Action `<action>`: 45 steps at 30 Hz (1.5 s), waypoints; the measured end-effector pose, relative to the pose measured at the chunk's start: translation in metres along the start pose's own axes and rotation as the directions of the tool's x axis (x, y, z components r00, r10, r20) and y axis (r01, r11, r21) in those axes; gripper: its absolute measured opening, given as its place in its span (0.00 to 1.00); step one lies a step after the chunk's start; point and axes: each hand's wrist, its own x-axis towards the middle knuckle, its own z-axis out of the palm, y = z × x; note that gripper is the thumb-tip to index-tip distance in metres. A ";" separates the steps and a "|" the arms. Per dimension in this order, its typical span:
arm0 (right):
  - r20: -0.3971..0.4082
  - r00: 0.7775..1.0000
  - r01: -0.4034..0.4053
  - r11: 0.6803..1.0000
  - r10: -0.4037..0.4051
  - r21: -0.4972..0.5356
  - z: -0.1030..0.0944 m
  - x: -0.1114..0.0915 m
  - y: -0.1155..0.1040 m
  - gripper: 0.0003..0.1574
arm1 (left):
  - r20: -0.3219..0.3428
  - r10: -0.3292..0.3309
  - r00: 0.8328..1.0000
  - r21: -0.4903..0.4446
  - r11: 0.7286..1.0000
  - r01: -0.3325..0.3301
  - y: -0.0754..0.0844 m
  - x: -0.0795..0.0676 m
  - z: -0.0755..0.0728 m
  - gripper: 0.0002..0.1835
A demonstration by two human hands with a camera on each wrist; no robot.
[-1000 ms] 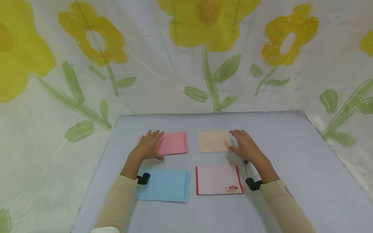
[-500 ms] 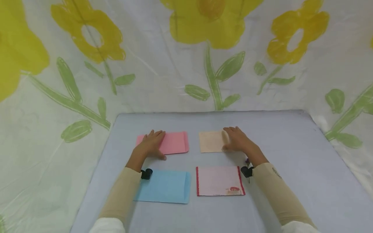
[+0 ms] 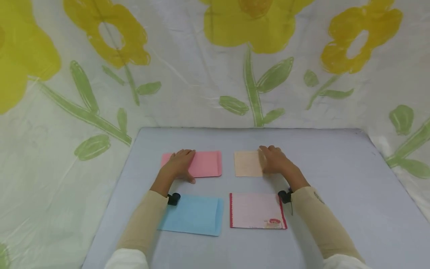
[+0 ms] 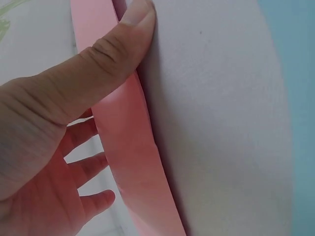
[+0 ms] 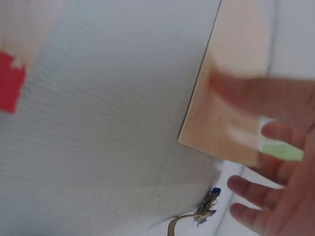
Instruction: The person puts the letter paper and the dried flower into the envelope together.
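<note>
My left hand (image 3: pixel 180 165) lies over the left half of a pink envelope (image 3: pixel 207 164), fingers spread toward its far edge. In the left wrist view the thumb (image 4: pixel 106 59) crosses the envelope's near edge. At the right end of a beige envelope or card (image 3: pixel 246 164), my right hand (image 3: pixel 274 160) covers part of it. The right wrist view has that thumb blurred over the beige paper (image 5: pixel 236 44), with relaxed fingers around its end and side. A small dried flower (image 5: pixel 206 204) with blue petals lies near the right hand.
Closer to me, a blue envelope (image 3: pixel 195 215) lies below the left wrist. Beside it is a pale pink envelope (image 3: pixel 255 209) with red scalloped sides and a printed picture. A white cloth (image 3: pixel 188 74) painted with yellow flowers hangs behind the pale table (image 3: pixel 248 248).
My right hand has moved left from beside the beige paper onto its right end. The left hand stays over the pink envelope. The head view has shifted slightly.
</note>
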 end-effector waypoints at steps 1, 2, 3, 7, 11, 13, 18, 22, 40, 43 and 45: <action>-0.040 0.999 -0.009 1.000 0.010 0.010 -0.001 -0.001 0.000 0.39 | -0.002 -0.002 1.000 0.003 1.000 0.002 0.000 0.000 0.000 0.63; -0.073 0.997 -0.019 0.999 0.021 0.028 -0.002 -0.002 0.000 0.32 | -0.005 -0.003 1.000 0.004 1.000 0.003 -0.001 0.000 0.001 0.63; -0.106 0.994 -0.027 0.998 0.032 0.049 -0.004 -0.003 0.000 0.26 | -0.010 -0.002 1.000 0.004 1.000 0.002 -0.001 0.000 0.001 0.63; -0.152 0.988 -0.007 0.984 0.035 0.179 -0.017 -0.011 0.002 0.16 | -0.025 0.001 1.000 0.008 1.000 0.000 -0.001 0.000 0.000 0.63; -0.156 0.988 0.033 0.948 0.017 0.315 -0.028 -0.016 0.002 0.13 | -0.028 0.003 1.000 0.013 1.000 -0.002 0.001 -0.001 -0.002 0.63; -0.178 0.984 0.056 0.930 0.010 0.364 -0.030 -0.015 -0.001 0.12 | -0.027 0.001 1.000 0.015 1.000 0.000 0.001 -0.002 -0.003 0.63; -0.203 0.979 0.085 0.904 0.002 0.419 -0.024 -0.004 -0.012 0.12 | -0.027 -0.007 1.000 0.013 1.000 0.007 0.001 -0.003 -0.004 0.63; -0.159 0.987 0.049 0.903 0.022 0.426 -0.015 0.005 -0.021 0.12 | -0.022 0.002 1.000 0.000 1.000 -0.002 0.002 -0.003 -0.003 0.62; -0.081 0.996 0.063 0.919 -0.034 0.390 -0.002 0.025 -0.043 0.15 | -0.014 0.004 1.000 0.031 1.000 -0.003 0.005 -0.002 0.003 0.62; -0.081 0.996 0.075 0.911 -0.046 0.405 0.001 0.029 -0.042 0.15 | -0.004 -0.001 1.000 0.037 0.999 0.001 0.006 -0.001 0.003 0.62; -0.077 0.996 0.076 0.908 -0.049 0.412 0.004 0.032 -0.041 0.15 | 0.000 -0.001 1.000 0.041 0.999 0.001 0.006 -0.001 0.002 0.62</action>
